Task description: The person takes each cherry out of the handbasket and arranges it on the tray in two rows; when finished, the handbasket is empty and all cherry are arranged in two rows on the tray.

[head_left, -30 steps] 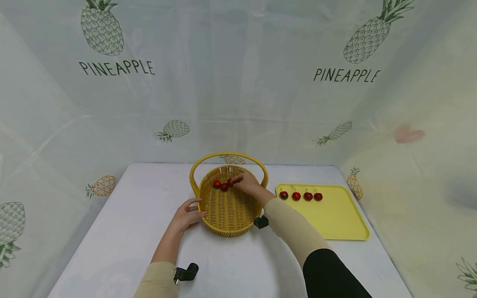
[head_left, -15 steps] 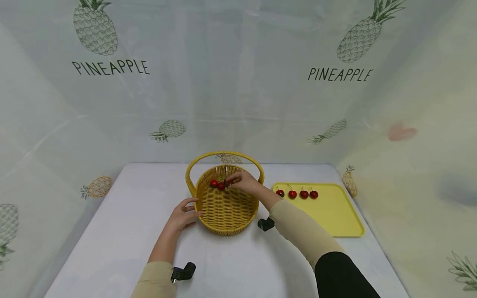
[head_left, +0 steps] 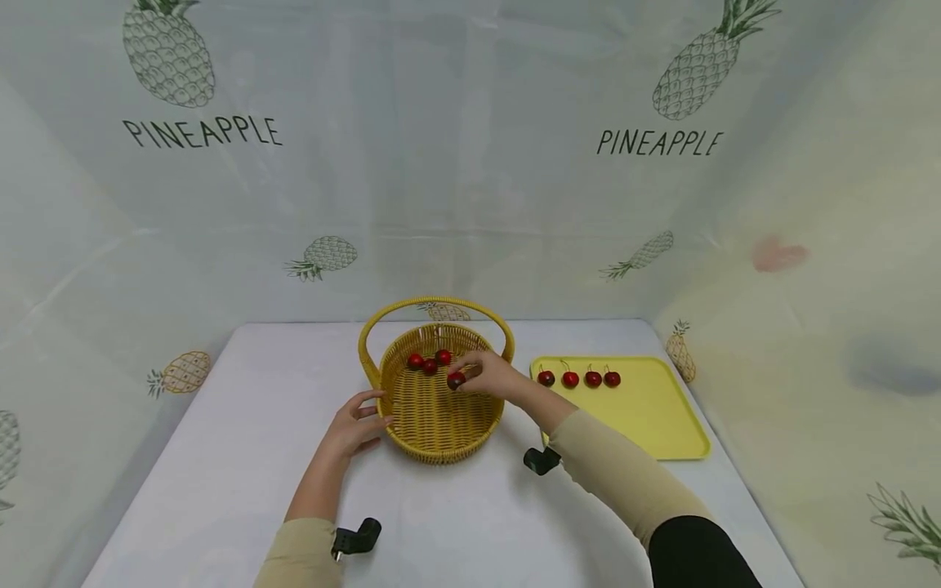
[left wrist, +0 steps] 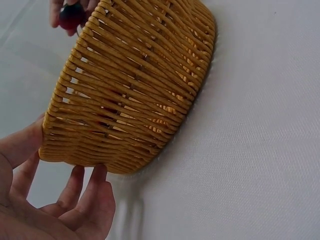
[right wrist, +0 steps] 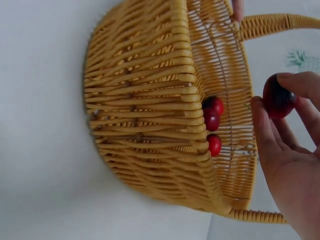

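Observation:
A yellow woven basket [head_left: 441,425] with an arched handle stands on the table. Inside it, toward the back, three dark red cherries [head_left: 430,367] lie close together. Over the basket's right half, my right hand [head_left: 488,376] pinches another cherry [right wrist: 279,97] between thumb and fingertips, above the rim level in the right wrist view. My left hand [head_left: 356,425] holds the basket's left side, thumb at the rim and fingers against the outer wall [left wrist: 130,85].
A yellow tray [head_left: 654,416] lies right of the basket, with several stemmed cherries [head_left: 570,380] in a row along its far left part. White cloth covers the table [head_left: 434,523]. A pineapple-print curtain [head_left: 441,204] hangs behind it.
My right hand has drawn back from the group of cherries, a cherry now showing in its fingers. The three cherries in the basket are uncovered. My left hand stays at the basket; the head view has shifted slightly.

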Tool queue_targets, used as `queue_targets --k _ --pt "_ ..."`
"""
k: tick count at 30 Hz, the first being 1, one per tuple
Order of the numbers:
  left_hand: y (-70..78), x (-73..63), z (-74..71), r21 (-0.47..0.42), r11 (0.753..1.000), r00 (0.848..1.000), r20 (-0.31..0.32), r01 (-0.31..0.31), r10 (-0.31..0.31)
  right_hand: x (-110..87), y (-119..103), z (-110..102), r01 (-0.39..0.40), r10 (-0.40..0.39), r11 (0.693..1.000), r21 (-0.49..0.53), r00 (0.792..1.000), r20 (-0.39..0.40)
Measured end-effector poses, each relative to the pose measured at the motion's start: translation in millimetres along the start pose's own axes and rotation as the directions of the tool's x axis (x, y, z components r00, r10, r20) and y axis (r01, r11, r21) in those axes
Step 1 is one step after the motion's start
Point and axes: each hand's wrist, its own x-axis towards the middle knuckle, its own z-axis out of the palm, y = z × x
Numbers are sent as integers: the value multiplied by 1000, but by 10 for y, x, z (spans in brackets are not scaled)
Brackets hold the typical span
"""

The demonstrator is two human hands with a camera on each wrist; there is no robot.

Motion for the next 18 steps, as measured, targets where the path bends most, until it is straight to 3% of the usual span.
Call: queue_targets --k 13,18 --pt "13 -1 -5 -2 1000 1000 10 10 -10 -368 85 -123 72 -74 993 -95 997 -24" --pt "15 6 -5 2 1000 1000 14 16 -16 -520 110 -205 33 -34 997 -71 999 -9"
